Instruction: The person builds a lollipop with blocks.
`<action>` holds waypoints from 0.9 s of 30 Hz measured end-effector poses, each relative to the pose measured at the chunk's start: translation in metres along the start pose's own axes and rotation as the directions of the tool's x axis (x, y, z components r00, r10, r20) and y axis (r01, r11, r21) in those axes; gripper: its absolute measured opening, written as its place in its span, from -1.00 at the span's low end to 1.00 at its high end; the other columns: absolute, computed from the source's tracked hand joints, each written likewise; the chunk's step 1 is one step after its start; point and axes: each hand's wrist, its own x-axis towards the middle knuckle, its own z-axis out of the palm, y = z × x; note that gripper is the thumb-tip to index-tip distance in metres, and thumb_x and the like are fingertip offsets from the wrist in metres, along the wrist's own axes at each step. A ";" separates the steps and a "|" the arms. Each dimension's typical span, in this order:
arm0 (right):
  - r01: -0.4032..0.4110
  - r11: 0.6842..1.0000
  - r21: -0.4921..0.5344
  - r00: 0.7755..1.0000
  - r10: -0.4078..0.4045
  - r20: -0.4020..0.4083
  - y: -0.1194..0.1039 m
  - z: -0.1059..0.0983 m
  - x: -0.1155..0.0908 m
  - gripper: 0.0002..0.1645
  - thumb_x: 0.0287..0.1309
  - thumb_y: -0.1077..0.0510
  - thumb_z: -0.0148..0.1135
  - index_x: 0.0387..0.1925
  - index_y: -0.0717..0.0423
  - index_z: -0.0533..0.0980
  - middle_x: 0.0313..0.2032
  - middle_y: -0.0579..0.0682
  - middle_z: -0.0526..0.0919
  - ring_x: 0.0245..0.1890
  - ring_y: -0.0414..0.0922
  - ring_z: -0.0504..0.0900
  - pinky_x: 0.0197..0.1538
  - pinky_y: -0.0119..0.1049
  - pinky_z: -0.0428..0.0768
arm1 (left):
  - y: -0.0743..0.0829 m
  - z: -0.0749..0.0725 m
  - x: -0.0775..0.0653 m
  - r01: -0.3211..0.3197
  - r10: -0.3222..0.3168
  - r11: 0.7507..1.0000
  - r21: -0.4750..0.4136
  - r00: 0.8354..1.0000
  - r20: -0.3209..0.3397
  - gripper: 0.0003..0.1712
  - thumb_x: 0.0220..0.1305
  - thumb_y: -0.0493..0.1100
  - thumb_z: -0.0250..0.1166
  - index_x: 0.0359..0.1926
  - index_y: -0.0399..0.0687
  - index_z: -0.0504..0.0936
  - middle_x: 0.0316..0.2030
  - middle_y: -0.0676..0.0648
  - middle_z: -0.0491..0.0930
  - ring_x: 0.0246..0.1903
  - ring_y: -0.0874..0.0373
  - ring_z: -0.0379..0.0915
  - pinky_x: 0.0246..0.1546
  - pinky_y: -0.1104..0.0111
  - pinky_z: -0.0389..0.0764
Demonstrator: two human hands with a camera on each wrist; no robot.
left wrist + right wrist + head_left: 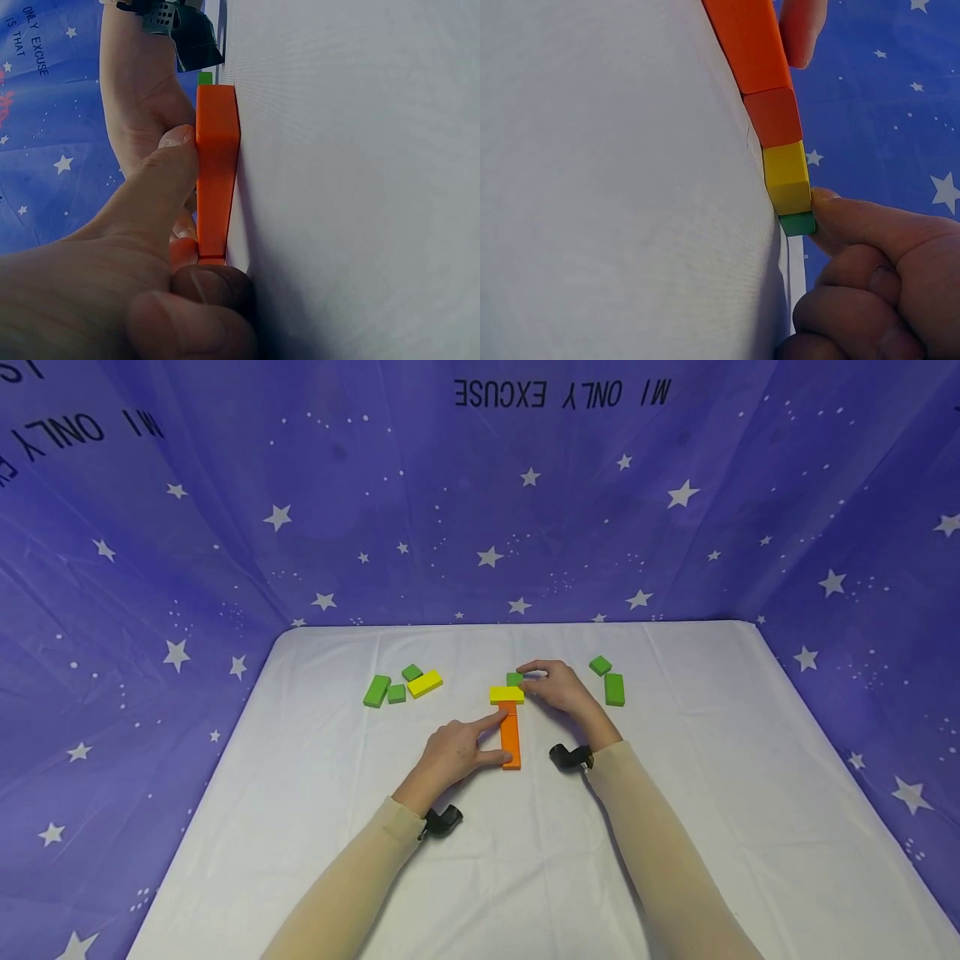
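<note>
Two orange blocks (510, 739) lie end to end on the white table, one long and one short. Across their far end lies a yellow block (506, 695), with a small green block (514, 679) directly beyond it. My left hand (453, 752) rests its thumb near the front end of the long orange block, and its index finger touches the far part of the orange row. With thumb and index finger, my right hand (557, 685) pinches the small green block at its right side. The right thumb tip (825, 195) is at the seam between yellow and green.
Left of the row lie a green rectangular block (377, 691), two small green blocks (397, 694) and another yellow block (425, 683). To the right are a small green block (600, 665) and a green rectangular block (614, 689). A starry blue curtain (420, 527) surrounds the table.
</note>
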 end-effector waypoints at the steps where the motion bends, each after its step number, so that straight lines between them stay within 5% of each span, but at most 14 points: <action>1: -0.003 1.000 0.002 1.000 0.002 0.002 0.000 0.000 0.000 -0.49 0.35 -0.07 0.35 0.29 -0.11 0.66 0.43 0.15 0.55 0.14 0.12 0.58 0.34 0.13 0.54 | 0.000 0.000 0.000 0.000 0.000 1.000 0.001 1.000 0.000 -0.06 0.22 0.44 0.43 0.58 0.47 0.37 -0.63 -0.02 0.41 -0.56 0.06 0.37 -0.54 0.32 0.37; 15: -0.015 1.000 0.020 1.000 0.015 0.004 -0.001 -0.001 -0.001 -0.46 0.34 -0.06 0.36 0.33 -0.14 0.63 0.41 0.14 0.57 0.04 0.08 0.57 0.25 0.04 0.57 | 0.002 -0.002 0.001 0.010 -0.010 1.000 -0.008 1.000 0.006 -0.04 0.21 0.45 0.43 0.58 0.48 0.36 -0.63 -0.02 0.39 -0.58 0.06 0.34 -0.55 0.31 0.34; 23: 0.008 1.000 0.026 1.000 -0.007 -0.017 0.002 -0.001 0.000 -0.47 0.46 -0.08 0.24 0.40 -0.16 0.57 0.51 0.13 0.47 0.48 0.22 0.45 0.50 0.23 0.40 | 0.001 -0.001 0.001 0.016 -0.016 1.000 0.002 1.000 0.011 -0.05 0.21 0.46 0.43 0.58 0.48 0.36 -0.64 -0.01 0.36 -0.59 0.07 0.32 -0.55 0.32 0.33; 27: 0.017 0.999 0.034 0.999 -0.016 -0.039 0.006 -0.002 0.000 -0.49 0.50 -0.11 0.21 0.39 -0.18 0.58 0.51 0.11 0.46 0.54 0.23 0.38 0.52 0.25 0.36 | 0.001 -0.001 0.001 0.020 -0.020 1.000 0.005 1.000 0.013 -0.05 0.21 0.46 0.42 0.58 0.48 0.37 -0.64 0.00 0.35 -0.59 0.07 0.32 -0.55 0.31 0.32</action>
